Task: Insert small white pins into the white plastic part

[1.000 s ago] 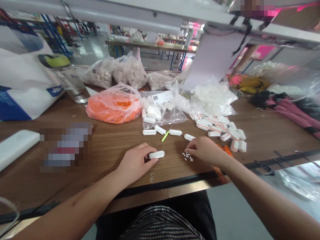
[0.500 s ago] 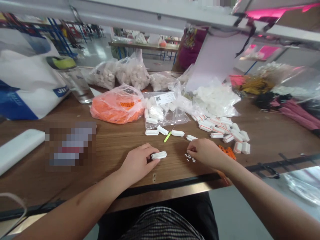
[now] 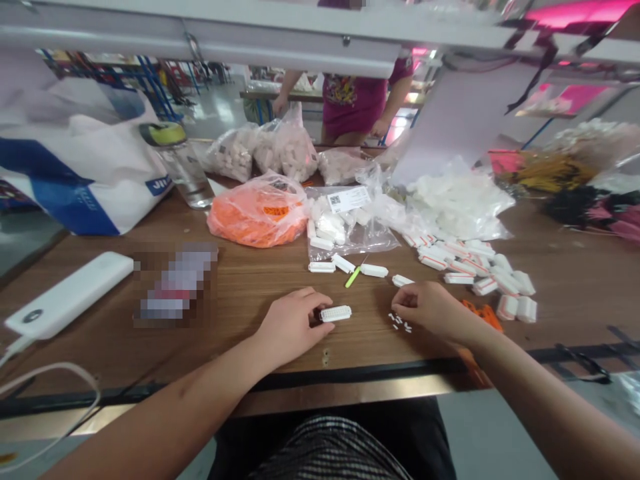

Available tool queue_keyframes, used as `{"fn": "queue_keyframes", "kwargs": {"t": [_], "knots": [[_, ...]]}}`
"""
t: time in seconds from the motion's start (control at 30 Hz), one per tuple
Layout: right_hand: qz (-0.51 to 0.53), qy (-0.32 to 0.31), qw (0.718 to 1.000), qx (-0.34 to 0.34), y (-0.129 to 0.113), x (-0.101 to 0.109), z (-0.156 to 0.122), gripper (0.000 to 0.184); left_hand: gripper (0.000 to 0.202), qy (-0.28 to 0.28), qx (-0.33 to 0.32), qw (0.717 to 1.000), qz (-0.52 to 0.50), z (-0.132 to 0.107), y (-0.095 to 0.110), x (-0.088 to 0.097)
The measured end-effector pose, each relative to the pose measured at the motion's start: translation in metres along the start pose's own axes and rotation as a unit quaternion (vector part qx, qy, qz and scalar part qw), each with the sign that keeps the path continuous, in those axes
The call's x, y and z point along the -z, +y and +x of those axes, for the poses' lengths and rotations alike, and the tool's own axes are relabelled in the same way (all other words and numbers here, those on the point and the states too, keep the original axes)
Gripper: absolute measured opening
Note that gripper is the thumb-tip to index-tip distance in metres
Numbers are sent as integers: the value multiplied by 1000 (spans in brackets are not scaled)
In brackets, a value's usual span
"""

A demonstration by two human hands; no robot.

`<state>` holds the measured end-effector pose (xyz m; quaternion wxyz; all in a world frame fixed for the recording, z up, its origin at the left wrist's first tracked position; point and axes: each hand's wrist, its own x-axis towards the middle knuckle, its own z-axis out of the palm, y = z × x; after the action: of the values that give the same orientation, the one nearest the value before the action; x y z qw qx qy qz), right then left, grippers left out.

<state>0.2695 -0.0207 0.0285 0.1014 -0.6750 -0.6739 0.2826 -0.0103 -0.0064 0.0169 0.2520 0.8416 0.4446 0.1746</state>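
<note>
The left hand [image 3: 295, 323] grips a white, oblong, many-holed plastic connector [image 3: 336, 313] over the brown bench [image 3: 250, 280], the right hand [image 3: 425, 307], its grip unclear, sits toward three o'clock beside loose white plastic pegs [image 3: 407, 327] apparently left, and red-striped white plastic blocks [image 3: 459, 277] toward two o'clock look done.

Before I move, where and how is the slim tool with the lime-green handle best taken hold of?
Probably pinch the slim lime-green handle across its middle, from the near left: it reaches out that way, while the thin shaft points away between two white oblong connectors.
</note>
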Motion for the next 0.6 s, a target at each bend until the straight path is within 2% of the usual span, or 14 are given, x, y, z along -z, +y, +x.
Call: {"fn": "queue_keyframes", "kwargs": {"t": [0.17, 0.3, 0.43, 0.6], "knots": [[1, 45, 999, 21, -4, 3, 4, 17, 15, 2, 1, 1000, -11, 1, -1, 0], [66, 83, 993, 55, -21, 2, 3, 16, 13, 5, 9, 1000, -24, 3, -1, -2], [159, 75, 980, 89, -43, -7, 2, 16, 13, 9, 19, 999, -37, 3, 0, -4], [209, 38, 967, 140, -60, -21, 10, 13, 18, 12, 30, 998, -45, 4, 1, -3]]}}
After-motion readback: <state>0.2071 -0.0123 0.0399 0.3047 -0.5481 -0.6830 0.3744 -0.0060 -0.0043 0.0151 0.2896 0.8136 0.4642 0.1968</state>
